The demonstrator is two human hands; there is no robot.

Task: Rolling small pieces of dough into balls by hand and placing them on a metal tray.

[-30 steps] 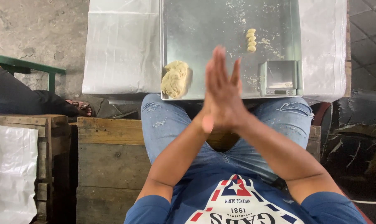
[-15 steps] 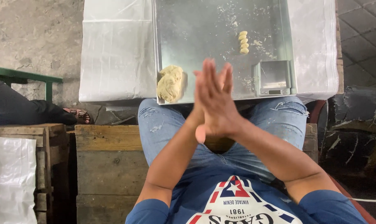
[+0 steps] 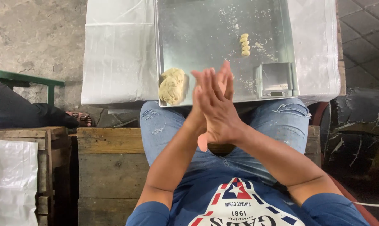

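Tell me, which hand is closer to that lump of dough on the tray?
Left. The left hand is just right of the dough lump; the right hand is pressed against it on the far side.

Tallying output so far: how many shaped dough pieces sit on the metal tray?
4, touching in a short column on the tray, upper right, beyond the scale: dough pieces. Another may be hidden between the palms.

We look straight down from one head-worn camera, past our own chest and lap to our pressed-together hands (image 3: 214, 106), close beneath the lens. Our view faces forward over our knees to a metal tray (image 3: 206, 29) just beyond. No second view shares the scene.
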